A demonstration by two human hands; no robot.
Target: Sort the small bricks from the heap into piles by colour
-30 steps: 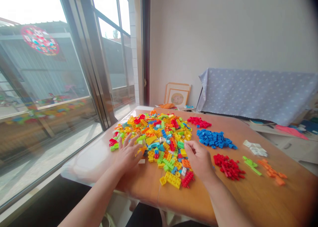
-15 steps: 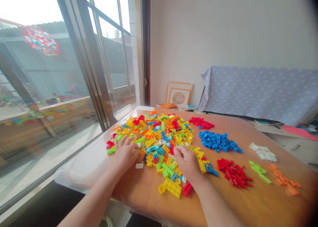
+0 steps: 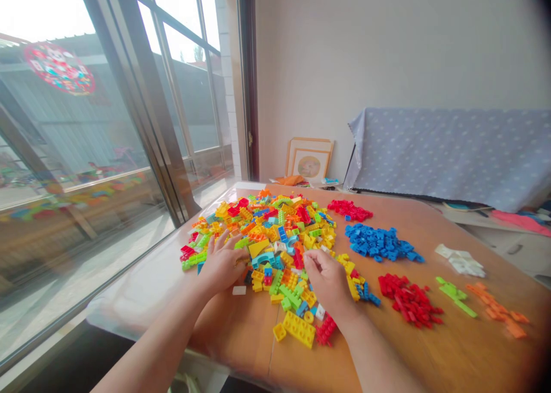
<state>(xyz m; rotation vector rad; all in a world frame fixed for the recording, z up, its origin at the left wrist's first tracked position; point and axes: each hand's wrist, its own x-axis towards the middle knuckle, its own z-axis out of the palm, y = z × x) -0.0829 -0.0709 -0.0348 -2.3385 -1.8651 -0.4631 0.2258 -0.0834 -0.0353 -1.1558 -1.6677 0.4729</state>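
Glossy, multicoloured bricks [image 3: 258, 248] heap on the counter [image 3: 245, 338], long axes pointing every way. Left hand [image 3: 224, 262] spreads open over them; right hand [image 3: 327, 278] pinches closed, contents unclear.

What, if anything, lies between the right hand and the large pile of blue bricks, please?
Some yellow bricks lie on the table between the right hand and the blue pile; nothing taller shows there.
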